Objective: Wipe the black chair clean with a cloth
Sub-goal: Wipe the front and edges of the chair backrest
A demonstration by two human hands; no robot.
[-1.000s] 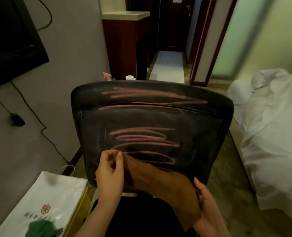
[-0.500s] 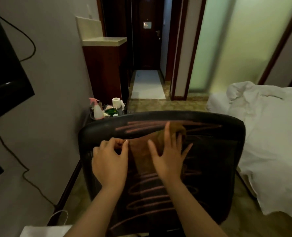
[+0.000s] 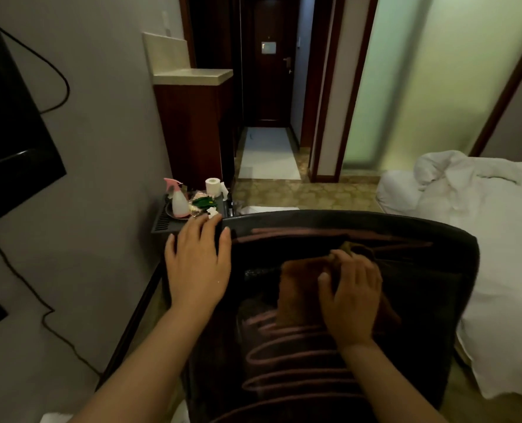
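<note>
On the far left, a spray bottle [image 3: 179, 200] and a paper roll [image 3: 213, 186] sit on a low counter [image 3: 165, 222] by the wall, just beyond the chair's corner. The left hand [image 3: 197, 264] lies spread and flat on the upper left corner of the black chair [image 3: 430, 288], fingers open, grasping nothing; it seems to be there to steady the backrest. That hold looks wise, since the chair may roll or swivel under a push. Further right, the right hand [image 3: 350, 296] presses a brown cloth [image 3: 299, 288] against the middle of the backrest, fingers bent over it, gripping loosely while bearing down. The cloth looks soft and light and will bunch, so a flat palm should suit it best. Pink scribbles [image 3: 290, 358] cover the backrest above and below the cloth. To the right is a bed [image 3: 498, 239].
</note>
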